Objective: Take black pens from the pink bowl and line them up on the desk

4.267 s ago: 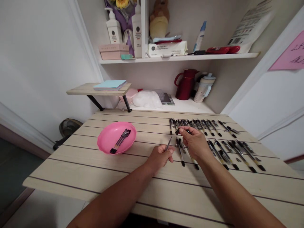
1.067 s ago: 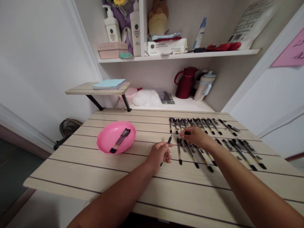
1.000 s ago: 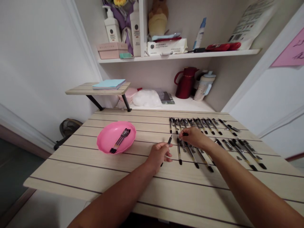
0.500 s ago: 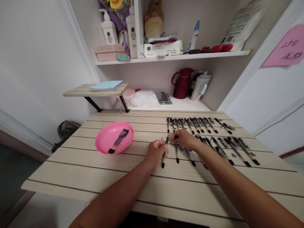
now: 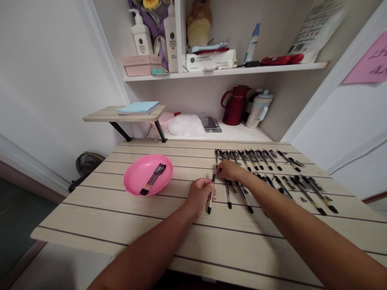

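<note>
Through the head camera I see the left hand [image 5: 198,196] pinching a slim clear-barrelled pen with black ends [image 5: 211,198] at the pale, dark-lined wooden table [image 5: 99,213]. The right hand [image 5: 230,170] pinches a small dark piece [image 5: 220,170] by its upper end (whether they touch, I can't tell). Similar pens [image 5: 308,195] lie rightward in rows; others rest inside the pink scalloped bowl [image 5: 137,171].

This looks like a room in a home: a wood-look desk [image 5: 99,219] stands against white shelving [image 5: 278,69] that holds 2 white bottles [image 5: 142,37], a plush toy [image 5: 198,28] and a yellow flower [image 5: 150,3] in purple wrapping [image 5: 150,23], with a red jug [image 5: 236,105] and a lidded tumbler [image 5: 258,109] below.
</note>
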A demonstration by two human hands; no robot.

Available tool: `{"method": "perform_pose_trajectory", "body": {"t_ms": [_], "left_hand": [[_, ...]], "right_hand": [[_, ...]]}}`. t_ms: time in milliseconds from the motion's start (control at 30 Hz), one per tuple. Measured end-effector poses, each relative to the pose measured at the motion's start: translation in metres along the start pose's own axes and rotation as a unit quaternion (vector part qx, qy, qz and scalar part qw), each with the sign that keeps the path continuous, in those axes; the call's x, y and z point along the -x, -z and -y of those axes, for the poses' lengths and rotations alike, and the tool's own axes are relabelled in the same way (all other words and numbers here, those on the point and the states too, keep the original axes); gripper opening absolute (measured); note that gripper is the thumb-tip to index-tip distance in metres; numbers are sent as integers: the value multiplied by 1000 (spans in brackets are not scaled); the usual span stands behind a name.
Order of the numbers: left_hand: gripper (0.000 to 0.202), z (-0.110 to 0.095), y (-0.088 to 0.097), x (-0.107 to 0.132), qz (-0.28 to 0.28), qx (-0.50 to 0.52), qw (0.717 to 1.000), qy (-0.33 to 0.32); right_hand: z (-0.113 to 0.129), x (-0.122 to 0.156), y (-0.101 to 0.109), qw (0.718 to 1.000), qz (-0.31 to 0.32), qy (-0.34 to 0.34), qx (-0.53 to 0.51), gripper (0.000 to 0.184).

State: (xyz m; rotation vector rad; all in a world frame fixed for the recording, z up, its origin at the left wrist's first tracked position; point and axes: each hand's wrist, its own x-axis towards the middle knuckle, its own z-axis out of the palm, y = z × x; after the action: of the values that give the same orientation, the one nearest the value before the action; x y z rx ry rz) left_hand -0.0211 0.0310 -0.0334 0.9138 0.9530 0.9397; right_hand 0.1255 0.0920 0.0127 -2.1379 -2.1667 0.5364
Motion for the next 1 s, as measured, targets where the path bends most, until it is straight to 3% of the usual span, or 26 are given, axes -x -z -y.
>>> {"method": "perform_pose_trajectory", "body": {"t_ms": [233,433,633,867,1000], "left_hand": [[15,0,2,-1,1,-10,1000,8],[15,-2,1,0,1,-16,1000,7],[19,-3,2,0,-1,-13,1000,6],[24,-4,4,-1,3,9,1000,14],[27,-4,4,-1,-5,20,1000,22]], "right_hand": [[-5,2,-4,999,-28,-10,-25,15],[-20,6,-1,985,-82,-43,-148,16],[-32,11,-3,939,-111,-89,-312,19],[-37,16,1,880,-177,-46,-439,23],[-37,14,-3,918,-214,-7,-334,20]]}}
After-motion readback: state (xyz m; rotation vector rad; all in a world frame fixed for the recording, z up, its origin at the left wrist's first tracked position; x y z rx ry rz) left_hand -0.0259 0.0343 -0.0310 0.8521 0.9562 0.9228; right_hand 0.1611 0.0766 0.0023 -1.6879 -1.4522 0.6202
